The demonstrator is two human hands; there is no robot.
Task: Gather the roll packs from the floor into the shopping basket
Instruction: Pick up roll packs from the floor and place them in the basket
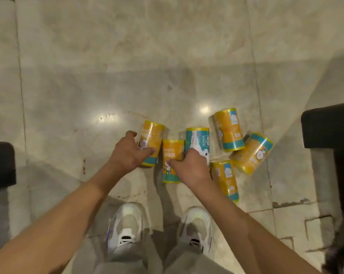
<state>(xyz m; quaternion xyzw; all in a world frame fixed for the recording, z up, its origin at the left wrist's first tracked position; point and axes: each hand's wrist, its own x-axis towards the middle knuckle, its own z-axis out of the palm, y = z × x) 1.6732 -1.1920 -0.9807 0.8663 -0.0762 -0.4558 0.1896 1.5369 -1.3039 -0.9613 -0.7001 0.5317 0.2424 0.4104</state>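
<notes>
- Six yellow-and-teal film-wrapped roll packs (228,129) lie clustered on the pale tiled floor (127,56).
- Left hand (127,153) grips one; right hand (190,167) clutches another.
- Likely light, slippery; grasp mid-barrel.
- No basket visible.

Both forearms are bare, with no sleeves, watch or rings in view. Light grey trousers (127,264) cover the legs at the bottom of the frame, above white mesh-panelled trainers with black tongue marks (125,228).
</notes>
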